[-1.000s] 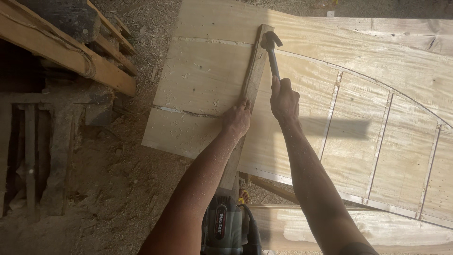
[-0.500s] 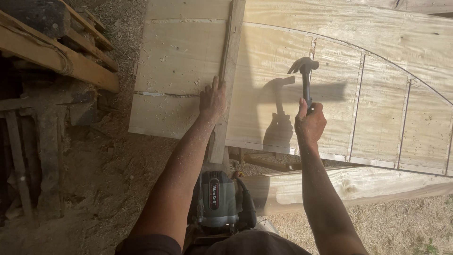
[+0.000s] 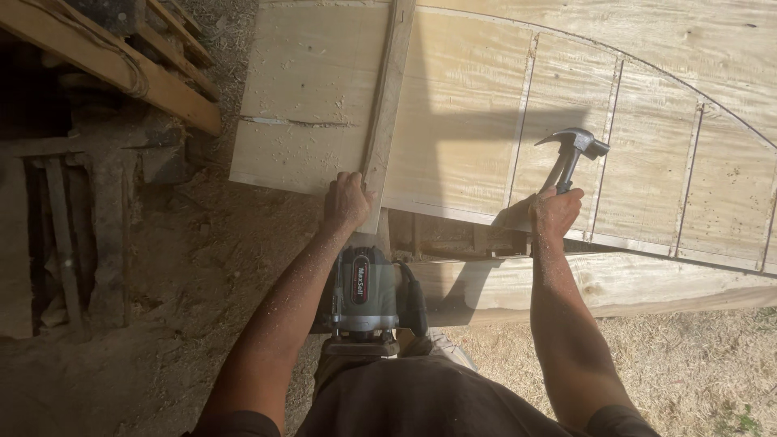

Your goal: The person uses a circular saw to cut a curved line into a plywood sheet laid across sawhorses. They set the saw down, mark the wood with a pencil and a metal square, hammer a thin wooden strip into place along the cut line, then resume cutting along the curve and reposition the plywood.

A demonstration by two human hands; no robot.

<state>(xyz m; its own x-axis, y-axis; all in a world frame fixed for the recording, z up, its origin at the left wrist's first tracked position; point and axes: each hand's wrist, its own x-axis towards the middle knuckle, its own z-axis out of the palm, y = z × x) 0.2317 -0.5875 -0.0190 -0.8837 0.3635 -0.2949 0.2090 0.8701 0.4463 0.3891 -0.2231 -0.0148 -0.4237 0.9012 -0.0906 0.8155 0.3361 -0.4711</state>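
Left hand: the left hand (image 3: 346,201) is closed over the near end of a narrow wooden strip (image 3: 387,105), which is pressed flat against the plywood panel (image 3: 461,137).
Right hand: the right hand (image 3: 555,212) is clenched around the handle of a claw hammer (image 3: 573,154); the hammer is held raised above the panel, well apart from the left hand.
Hammer: the dark metal head is seen just above the right fist, tilted, with the claw turned to the left and the striking face to the right.
Wooden strip: it is laid lengthwise away from the left hand, up across the panel to the top edge of the view; its near end is covered by the fingers.
Plywood panel: a large pale sheet is spread beyond both hands, marked with a curved line and several straight lines to the right of the hammer; a crack is seen to the left of the strip.
Power tool: a grey and black power tool (image 3: 366,293) is seen just below the left hand, between the two forearms, close to the body.
Ground: bare earth scattered with sawdust (image 3: 202,267) is seen to the left of the left forearm.
Timber: rough wooden beams (image 3: 113,65) are stacked far to the left of the left hand.
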